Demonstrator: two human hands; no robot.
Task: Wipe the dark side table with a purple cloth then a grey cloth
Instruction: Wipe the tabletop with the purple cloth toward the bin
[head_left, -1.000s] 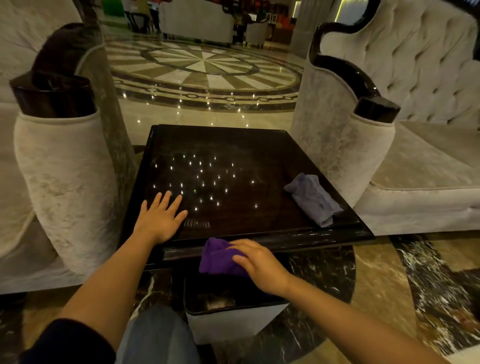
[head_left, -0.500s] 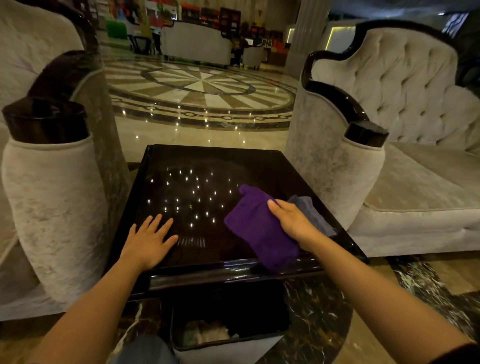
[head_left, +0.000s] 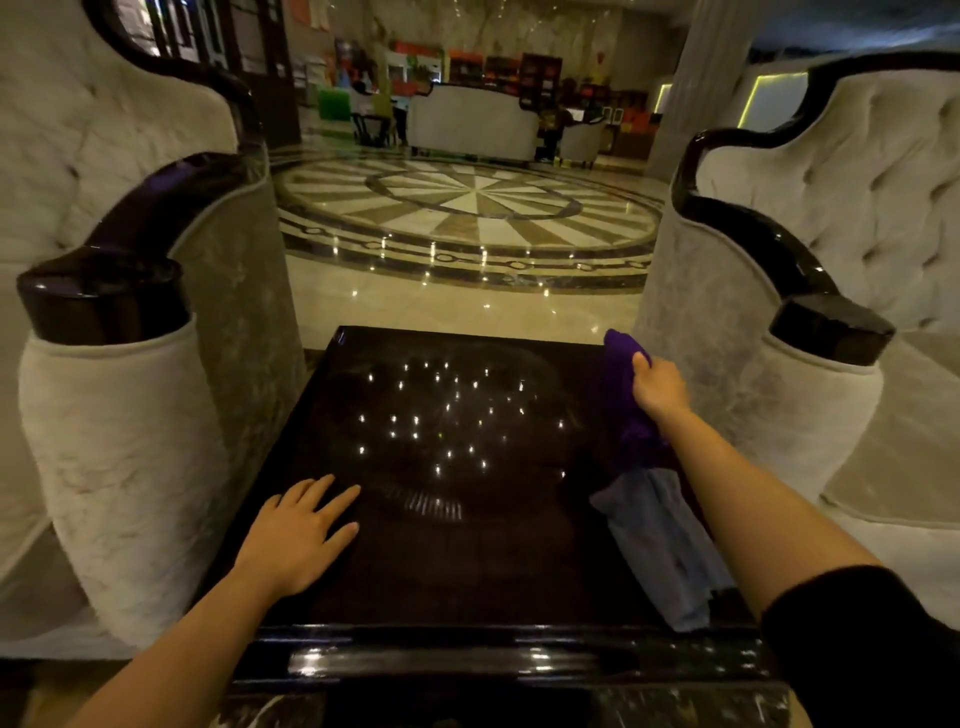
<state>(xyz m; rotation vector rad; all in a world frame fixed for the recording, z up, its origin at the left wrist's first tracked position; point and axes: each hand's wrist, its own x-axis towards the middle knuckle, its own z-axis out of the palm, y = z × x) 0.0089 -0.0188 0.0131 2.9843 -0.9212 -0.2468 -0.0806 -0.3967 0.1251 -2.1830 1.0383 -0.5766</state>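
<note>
Wiping hand: right hand (head_left: 658, 385), fingers closed on the crumpled purple cloth (head_left: 626, 395) at the far right corner of the glossy dark side table (head_left: 467, 566).
Left hand (head_left: 298, 535): flat, fingers spread (near left edge).
Folded grey cloth (head_left: 662, 545): lying near right.

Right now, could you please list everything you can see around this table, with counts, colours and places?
side table: one, dark glossy, centre
purple cloth: one, far right of tabletop, in the right hand
grey cloth: one, near right of tabletop, under the right forearm
sofas: two, pale tufted with dark trim, either side of the table
floor medallion: one, cream and brown, beyond the table
left hand: flat on tabletop, near left
right hand: gripping purple cloth
</note>
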